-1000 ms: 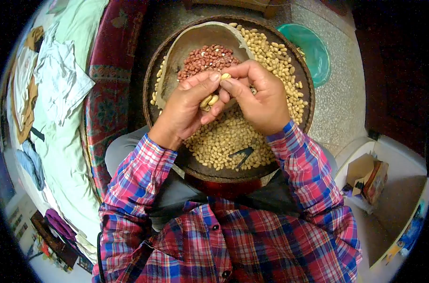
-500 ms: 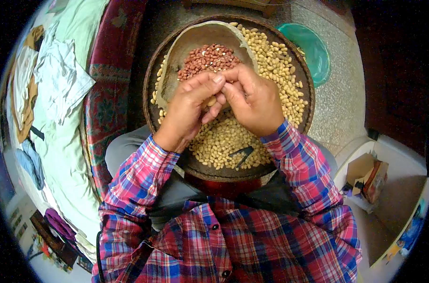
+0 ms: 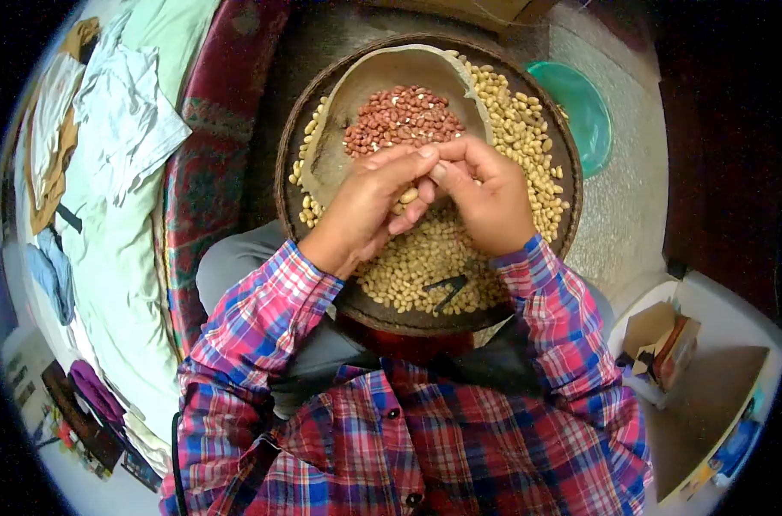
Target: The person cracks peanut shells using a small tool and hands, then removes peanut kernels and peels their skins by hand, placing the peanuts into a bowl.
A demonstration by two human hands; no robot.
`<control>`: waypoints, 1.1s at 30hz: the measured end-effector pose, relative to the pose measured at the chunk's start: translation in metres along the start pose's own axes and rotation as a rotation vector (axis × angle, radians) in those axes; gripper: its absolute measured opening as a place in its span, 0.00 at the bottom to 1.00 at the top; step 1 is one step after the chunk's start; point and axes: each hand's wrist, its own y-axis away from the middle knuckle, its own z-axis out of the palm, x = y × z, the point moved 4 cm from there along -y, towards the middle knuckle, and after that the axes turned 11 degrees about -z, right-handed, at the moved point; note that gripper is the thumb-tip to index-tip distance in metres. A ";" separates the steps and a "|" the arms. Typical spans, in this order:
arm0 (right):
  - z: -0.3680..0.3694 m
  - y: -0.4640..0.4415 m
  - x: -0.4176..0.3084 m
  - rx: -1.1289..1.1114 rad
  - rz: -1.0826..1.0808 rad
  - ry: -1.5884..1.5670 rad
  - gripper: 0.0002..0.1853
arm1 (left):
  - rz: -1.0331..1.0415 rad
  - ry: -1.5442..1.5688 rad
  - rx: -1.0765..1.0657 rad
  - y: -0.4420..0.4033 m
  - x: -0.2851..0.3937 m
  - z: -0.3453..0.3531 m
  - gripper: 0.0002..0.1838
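My left hand (image 3: 369, 202) is closed around several unshelled peanuts (image 3: 405, 199), which show between its palm and fingers. Beside it, my right hand (image 3: 490, 193) is pinched, its thumb and index fingertips meeting those of the left; whatever lies between the tips is too hidden to make out. Both hands are over a round dark tray (image 3: 577, 185). Under and beyond the fingers, a shallow tan bowl (image 3: 326, 142) holds red shelled peanuts (image 3: 399, 118). Pale unshelled peanuts (image 3: 408, 271) cover the near part of the tray, with a black V-shaped tool (image 3: 447, 288) on them.
A green basin (image 3: 580, 112) stands on the floor right of the tray. To the left is a bed with a pale green sheet (image 3: 120, 258) and crumpled clothes (image 3: 128, 112). An open white container (image 3: 717, 301) with a cardboard box (image 3: 649, 331) is at the lower right.
The view has shifted, so the tray and basin appear farther right and slightly lower. The pale peanut seen at my fingertips one second ago is now hidden, and the fingertips have closed together.
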 end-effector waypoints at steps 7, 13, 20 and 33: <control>-0.010 -0.004 -0.010 -0.066 0.119 -0.065 0.09 | 0.059 0.014 -0.048 0.001 0.002 0.005 0.11; -0.013 -0.005 -0.014 -0.083 -0.013 0.153 0.09 | 0.029 -0.054 -0.015 0.001 0.000 0.004 0.12; -0.010 -0.003 -0.010 -0.017 -0.032 0.238 0.05 | 0.034 -0.070 -0.034 -0.003 -0.008 0.004 0.12; 0.007 -0.001 -0.005 0.122 0.017 0.227 0.04 | 0.131 -0.107 0.127 -0.008 -0.019 0.004 0.16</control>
